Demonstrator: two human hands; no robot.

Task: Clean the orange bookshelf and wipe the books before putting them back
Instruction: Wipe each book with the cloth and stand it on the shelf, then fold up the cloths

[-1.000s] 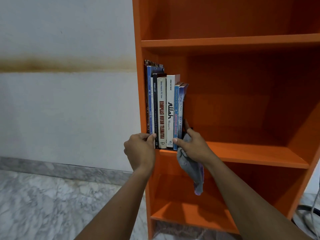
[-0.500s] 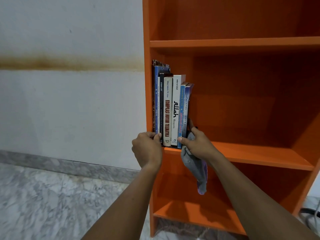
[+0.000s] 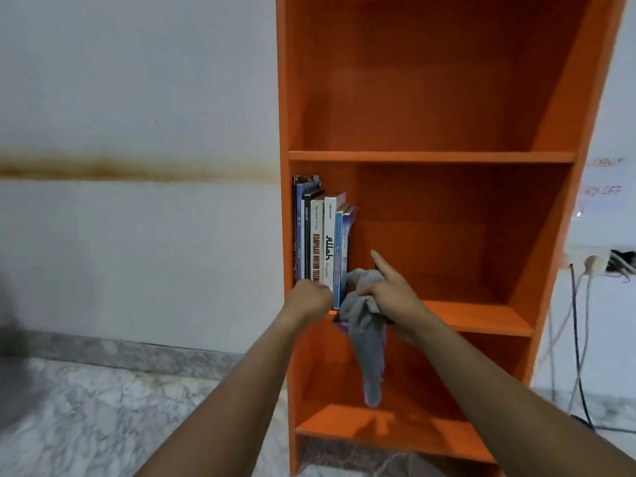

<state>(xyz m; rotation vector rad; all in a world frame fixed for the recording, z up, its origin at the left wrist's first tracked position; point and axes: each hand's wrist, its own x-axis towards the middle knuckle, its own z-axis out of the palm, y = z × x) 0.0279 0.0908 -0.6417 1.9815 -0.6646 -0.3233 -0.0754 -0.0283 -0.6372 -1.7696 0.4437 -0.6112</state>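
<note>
Here, in the head view, a row of books (image 3: pixel 318 242) stands upright on the middle shelf of the orange bookshelf (image 3: pixel 430 156), at its left end against the side wall. The left hand (image 3: pixel 309 299) is curled at the foot of their spines; whether it grips one cannot be told. The right hand (image 3: pixel 392 294) clutches a grey cloth (image 3: pixel 368 342), forefinger extended, and the cloth hangs before the bookshelf's lower compartment.

Orange bookshelf (image 3: pixel 430 156): tall, upright, open-fronted, with several fixed shelves.
Books (image 3: pixel 318 235): about seven, upright with spines outward, packed against the side wall at the 9 o'clock end of the middle shelf.
Cloth (image 3: pixel 368 335): grey and crumpled, bunched in the right hand (image 3: pixel 392 294) just at 3 o'clock of the books, its tail hanging toward 6 o'clock past the shelf edge.
</note>
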